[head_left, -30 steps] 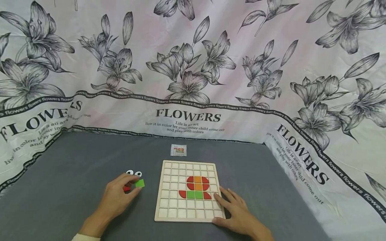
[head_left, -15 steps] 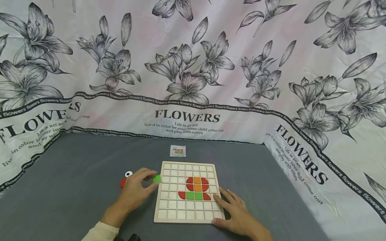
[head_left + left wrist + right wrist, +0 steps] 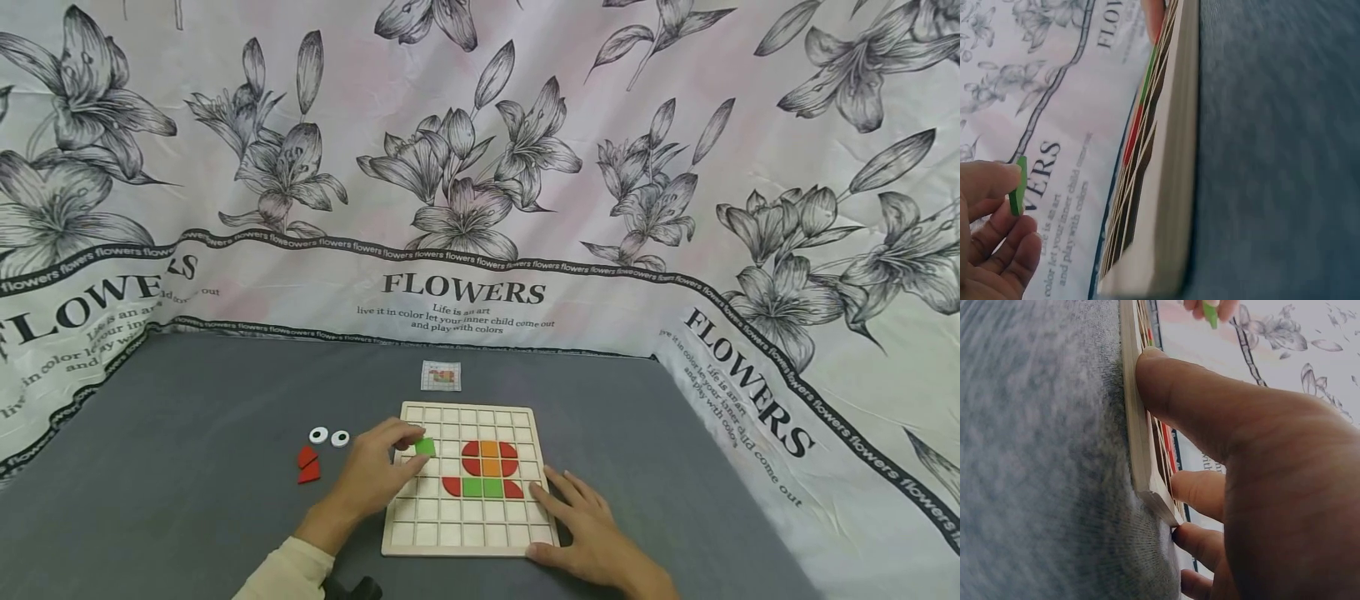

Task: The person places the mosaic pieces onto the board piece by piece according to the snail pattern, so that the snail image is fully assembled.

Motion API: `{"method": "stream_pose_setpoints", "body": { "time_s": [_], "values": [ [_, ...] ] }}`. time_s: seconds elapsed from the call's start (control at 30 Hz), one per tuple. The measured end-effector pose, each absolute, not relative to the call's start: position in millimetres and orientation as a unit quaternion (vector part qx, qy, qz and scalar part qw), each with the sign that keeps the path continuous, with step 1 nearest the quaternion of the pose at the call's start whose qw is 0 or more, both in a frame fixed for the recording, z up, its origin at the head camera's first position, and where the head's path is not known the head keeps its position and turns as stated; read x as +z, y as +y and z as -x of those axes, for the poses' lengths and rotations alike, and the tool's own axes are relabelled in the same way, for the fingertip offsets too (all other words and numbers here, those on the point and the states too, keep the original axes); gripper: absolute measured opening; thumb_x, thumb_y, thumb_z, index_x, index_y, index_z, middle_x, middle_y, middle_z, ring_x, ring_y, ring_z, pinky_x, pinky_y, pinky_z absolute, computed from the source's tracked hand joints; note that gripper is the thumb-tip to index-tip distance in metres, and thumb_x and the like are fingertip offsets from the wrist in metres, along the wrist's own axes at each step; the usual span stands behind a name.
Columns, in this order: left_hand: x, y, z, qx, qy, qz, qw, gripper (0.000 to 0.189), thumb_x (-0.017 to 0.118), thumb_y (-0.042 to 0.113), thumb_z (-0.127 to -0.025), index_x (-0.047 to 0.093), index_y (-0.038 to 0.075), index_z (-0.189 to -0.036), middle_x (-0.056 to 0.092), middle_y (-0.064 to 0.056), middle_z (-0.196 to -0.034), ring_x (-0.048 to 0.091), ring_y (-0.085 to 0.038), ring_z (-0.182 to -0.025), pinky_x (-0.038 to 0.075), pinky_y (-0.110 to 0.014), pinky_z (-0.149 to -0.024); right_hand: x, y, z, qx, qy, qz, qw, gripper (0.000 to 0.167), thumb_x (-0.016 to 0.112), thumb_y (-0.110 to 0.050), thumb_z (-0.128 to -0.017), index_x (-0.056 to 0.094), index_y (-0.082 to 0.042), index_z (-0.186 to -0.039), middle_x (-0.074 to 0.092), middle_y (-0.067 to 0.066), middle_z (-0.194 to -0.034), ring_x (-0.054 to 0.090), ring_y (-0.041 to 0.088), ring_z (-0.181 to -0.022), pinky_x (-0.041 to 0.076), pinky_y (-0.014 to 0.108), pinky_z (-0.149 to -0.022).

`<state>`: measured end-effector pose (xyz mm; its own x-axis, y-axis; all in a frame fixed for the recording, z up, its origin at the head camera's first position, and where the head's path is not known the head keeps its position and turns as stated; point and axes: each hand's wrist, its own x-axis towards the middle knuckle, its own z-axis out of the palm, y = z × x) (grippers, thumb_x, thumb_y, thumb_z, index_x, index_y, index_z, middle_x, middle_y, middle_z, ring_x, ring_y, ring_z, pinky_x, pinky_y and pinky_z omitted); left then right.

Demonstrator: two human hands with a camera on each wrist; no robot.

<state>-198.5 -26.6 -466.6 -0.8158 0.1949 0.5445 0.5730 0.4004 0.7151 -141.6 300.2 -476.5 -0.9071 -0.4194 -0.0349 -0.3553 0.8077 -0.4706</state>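
My left hand [image 3: 375, 468] pinches a green square tile [image 3: 424, 447] between thumb and fingers, over the left columns of a wooden grid board [image 3: 450, 552]. In the left wrist view that tile [image 3: 1020, 187] is held up, apart from the board. Set in the grid are orange squares [image 3: 490, 449] flanked by red rounded tiles [image 3: 509, 469]. Below them, a row holds green squares [image 3: 482, 487] between two red curved tiles. My right hand [image 3: 592, 533] rests at the board's lower right; in the right wrist view its thumb [image 3: 1172, 381] lies on the rim.
Left of the board lie two white discs with black dots [image 3: 318, 435] and red tiles [image 3: 308, 473] on the grey cloth [image 3: 187, 467]. A small pattern card [image 3: 441, 376] lies beyond the board. A flower-printed curtain [image 3: 480, 317] stands behind.
My left hand has carried the green tile rightward from beside the discs to above the board, uncovering the discs and red tiles. My right hand has stayed at the board's edge.
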Motion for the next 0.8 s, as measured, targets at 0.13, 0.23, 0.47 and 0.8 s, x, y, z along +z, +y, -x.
{"method": "stream_pose_setpoints", "body": {
  "time_s": [0.13, 0.23, 0.47, 0.8],
  "values": [
    [-471, -18, 202, -0.499, -0.809, 0.249, 0.184, 0.032, 0.080, -0.003, -0.073, 0.071, 0.005, -0.103, 0.064, 0.002, -0.094, 0.060, -0.020, -0.083, 0.051, -0.037, -0.073, -477, 300, 142, -0.234, 0.948, 0.205, 0.071, 0.079, 0.062, -0.060, -0.085, 0.044, -0.013, -0.146, 0.026, 0.012, -0.155, 0.019, 0.046, -0.137, 0.014, 0.071, -0.099],
    [-475, -13, 204, -0.497, -0.811, 0.254, 0.175, 0.033, 0.080, -0.003, -0.073, 0.071, 0.005, -0.103, 0.065, 0.003, -0.096, 0.061, -0.017, -0.086, 0.052, -0.033, -0.075, -477, 300, 141, -0.233, 0.948, 0.206, 0.072, 0.079, 0.062, -0.060, -0.085, 0.044, -0.013, -0.146, 0.026, 0.012, -0.155, 0.019, 0.046, -0.137, 0.015, 0.071, -0.098],
    [-479, -1, 209, -0.481, -0.822, 0.255, 0.164, 0.032, 0.081, 0.002, -0.073, 0.071, 0.005, -0.103, 0.065, 0.005, -0.097, 0.057, -0.015, -0.098, 0.048, -0.038, -0.084, -477, 300, 142, -0.224, 0.949, 0.216, 0.042, 0.078, 0.063, -0.059, -0.085, 0.047, -0.011, -0.144, 0.030, 0.015, -0.152, 0.022, 0.047, -0.135, 0.017, 0.070, -0.098],
    [-491, 5, 213, -0.464, -0.839, 0.246, 0.143, 0.032, 0.081, 0.004, -0.072, 0.072, 0.005, -0.102, 0.066, 0.003, -0.091, 0.053, -0.013, -0.091, 0.048, -0.034, -0.080, -476, 298, 141, -0.233, 0.949, 0.202, 0.068, 0.080, 0.063, -0.060, -0.084, 0.045, -0.014, -0.146, 0.026, 0.011, -0.155, 0.018, 0.046, -0.137, 0.016, 0.071, -0.098]
  ]
}}
